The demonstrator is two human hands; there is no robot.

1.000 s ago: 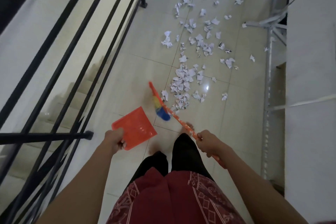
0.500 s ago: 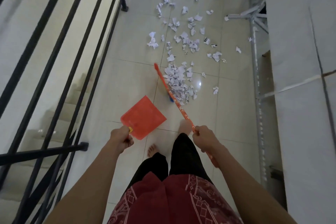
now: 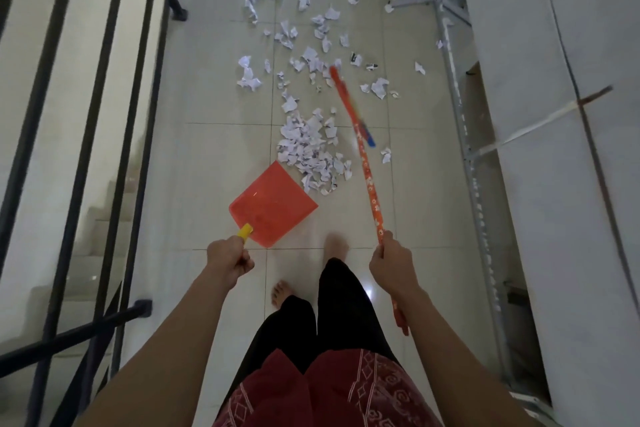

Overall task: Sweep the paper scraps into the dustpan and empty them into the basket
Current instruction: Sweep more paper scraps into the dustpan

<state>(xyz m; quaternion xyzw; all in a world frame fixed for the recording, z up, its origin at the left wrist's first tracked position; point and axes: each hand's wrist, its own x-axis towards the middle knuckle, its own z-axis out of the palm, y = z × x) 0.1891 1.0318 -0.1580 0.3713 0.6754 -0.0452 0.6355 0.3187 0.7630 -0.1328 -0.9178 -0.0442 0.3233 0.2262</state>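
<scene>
Orange dustpan [image 3: 273,204] gripped by left hand [image 3: 227,258], right hand [image 3: 391,262] grips broom [image 3: 363,149] — scraps [image 3: 311,149] beside it

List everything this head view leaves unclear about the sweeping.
Basket: nowhere in the head view, beyond the frame edges.
Broom: head motion-blurred; bristles and floor contact unclear.
Paper scraps: trail cut off by the top edge; extent unknown.
Dustpan: seen from above, so whether its lip touches the floor is unclear.
Dustpan's yellow handle: mostly hidden inside the left hand.
</scene>
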